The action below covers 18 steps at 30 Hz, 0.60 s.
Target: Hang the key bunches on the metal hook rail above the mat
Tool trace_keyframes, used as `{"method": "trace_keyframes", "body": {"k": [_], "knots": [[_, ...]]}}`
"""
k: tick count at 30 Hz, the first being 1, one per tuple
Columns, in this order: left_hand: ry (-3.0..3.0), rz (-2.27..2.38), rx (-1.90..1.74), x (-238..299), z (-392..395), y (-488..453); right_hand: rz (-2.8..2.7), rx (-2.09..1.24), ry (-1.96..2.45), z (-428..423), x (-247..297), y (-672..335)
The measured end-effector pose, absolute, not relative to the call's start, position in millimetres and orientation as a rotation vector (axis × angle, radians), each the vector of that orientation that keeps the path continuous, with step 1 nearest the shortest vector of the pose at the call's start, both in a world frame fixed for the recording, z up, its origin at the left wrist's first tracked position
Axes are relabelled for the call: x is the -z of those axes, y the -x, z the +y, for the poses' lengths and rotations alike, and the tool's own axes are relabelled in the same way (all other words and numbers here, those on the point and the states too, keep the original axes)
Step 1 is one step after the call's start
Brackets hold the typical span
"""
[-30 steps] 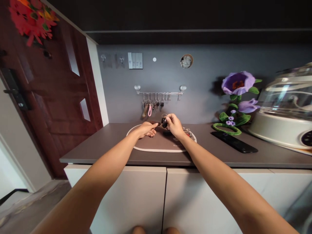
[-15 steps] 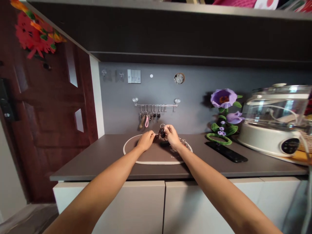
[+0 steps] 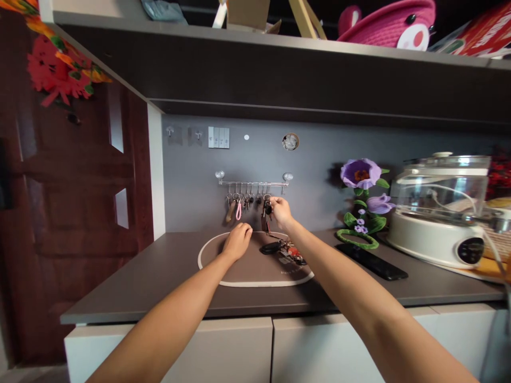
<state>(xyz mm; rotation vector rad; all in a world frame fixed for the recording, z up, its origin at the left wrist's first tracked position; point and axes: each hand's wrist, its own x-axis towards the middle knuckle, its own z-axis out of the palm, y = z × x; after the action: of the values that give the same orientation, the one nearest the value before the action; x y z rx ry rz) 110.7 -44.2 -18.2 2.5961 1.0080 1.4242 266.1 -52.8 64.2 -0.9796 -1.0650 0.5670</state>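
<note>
My right hand (image 3: 281, 213) pinches a key ring with a bunch of dark keys (image 3: 266, 209), held up against the hooks of a clear rail (image 3: 255, 184) on the grey wall. A thin dark reddish piece dangles below these keys. Whether the ring sits on a hook I cannot tell. More key sets hang along the rail, among them one with a pink strap (image 3: 238, 210). Below, my left hand (image 3: 238, 241) hovers over the brown mat (image 3: 239, 275), fingers curled and nothing visible in them. Another heap of keys (image 3: 293, 252) with a black fob (image 3: 271, 248) lies on the mat.
A black phone-like slab (image 3: 373, 261) and a purple fabric flower (image 3: 361, 173) are on the counter at right, beside a white appliance with a clear top (image 3: 437, 234). A shelf (image 3: 255, 69) overhangs the counter. At left is a dark red door (image 3: 80, 223).
My right hand has raised the keys from above the mat to the rail's hooks. My left hand has come away from them. The view has tilted up, showing more of the upper shelf.
</note>
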Motion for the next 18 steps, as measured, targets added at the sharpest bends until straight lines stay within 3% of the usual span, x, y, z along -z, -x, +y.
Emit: {"method": "trace_keyframes", "body": {"k": [18], "knots": [[-2.597, 0.988, -1.415, 19, -40, -114, -0.998, -0.544, 1.010, 7, -78, -273]]}}
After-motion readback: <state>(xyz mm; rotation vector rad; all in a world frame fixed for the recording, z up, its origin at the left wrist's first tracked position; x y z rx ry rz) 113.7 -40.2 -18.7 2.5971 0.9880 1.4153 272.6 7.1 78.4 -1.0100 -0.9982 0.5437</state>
